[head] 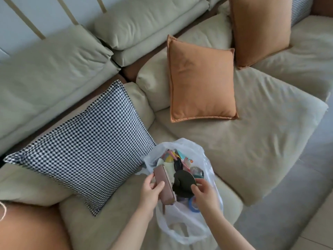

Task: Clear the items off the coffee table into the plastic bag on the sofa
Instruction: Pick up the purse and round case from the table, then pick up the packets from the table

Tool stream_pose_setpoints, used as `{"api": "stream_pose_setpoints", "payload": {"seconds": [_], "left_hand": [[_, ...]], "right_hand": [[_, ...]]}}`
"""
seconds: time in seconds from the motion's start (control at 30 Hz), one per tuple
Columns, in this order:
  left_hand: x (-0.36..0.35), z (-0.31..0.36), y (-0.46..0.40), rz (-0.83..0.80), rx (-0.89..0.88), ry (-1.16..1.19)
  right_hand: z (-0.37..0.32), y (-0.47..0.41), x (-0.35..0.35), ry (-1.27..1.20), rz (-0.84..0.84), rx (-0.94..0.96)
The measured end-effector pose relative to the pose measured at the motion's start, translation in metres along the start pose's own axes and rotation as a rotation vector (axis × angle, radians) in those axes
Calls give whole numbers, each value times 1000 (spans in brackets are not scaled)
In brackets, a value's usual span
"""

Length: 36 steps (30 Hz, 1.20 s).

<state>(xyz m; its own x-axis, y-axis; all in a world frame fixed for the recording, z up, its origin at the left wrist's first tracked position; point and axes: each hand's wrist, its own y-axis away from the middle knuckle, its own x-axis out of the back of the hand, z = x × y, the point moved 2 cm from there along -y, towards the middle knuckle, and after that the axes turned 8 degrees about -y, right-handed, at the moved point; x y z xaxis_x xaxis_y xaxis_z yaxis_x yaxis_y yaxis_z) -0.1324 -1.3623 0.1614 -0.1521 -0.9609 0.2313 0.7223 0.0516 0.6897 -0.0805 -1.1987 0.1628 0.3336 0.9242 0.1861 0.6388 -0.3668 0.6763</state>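
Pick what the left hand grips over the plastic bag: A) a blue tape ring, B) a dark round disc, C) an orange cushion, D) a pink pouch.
D: the left hand curls round the pink pouch above the plastic bag.

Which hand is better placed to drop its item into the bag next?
Probably the right hand: its black disc is over the bag opening; the left hand holds the pink case at the rim.

Soft, even daylight; faint shadows under cushions; no glare; slight overall blur (wide-angle bending at edges).
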Motion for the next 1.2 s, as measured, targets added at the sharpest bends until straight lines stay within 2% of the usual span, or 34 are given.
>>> {"api": "stream_pose_setpoints", "payload": {"seconds": [0.13, 0.27, 0.33, 0.47, 0.67, 0.83, 0.97, 1.2], "left_hand": [[-10, 2, -33, -22, 25, -9], [-31, -6, -48, -73, 62, -71], [-37, -8, -47, -69, 65, -95], [-41, -4, -40, -72, 31, -176], [-84, 9, -9, -200, -62, -401], [-159, 9, 30, -344, -180, -661], [-229, -6, 65, -471, -289, -910], [-347, -36, 123, -618, -389, -1181]], "right_hand": [[-9, -4, -8, 208, 72, 61], [0, -9, -7, 530, 41, 62], [8, -13, -4, 568, 19, 64], [17, -20, 10, 454, 34, 60], [23, -13, 63, 240, 80, 141], [51, -3, 140, 201, 208, 130], [89, 7, 208, 262, 293, 83], [164, 32, 324, 165, 460, -13]]}}
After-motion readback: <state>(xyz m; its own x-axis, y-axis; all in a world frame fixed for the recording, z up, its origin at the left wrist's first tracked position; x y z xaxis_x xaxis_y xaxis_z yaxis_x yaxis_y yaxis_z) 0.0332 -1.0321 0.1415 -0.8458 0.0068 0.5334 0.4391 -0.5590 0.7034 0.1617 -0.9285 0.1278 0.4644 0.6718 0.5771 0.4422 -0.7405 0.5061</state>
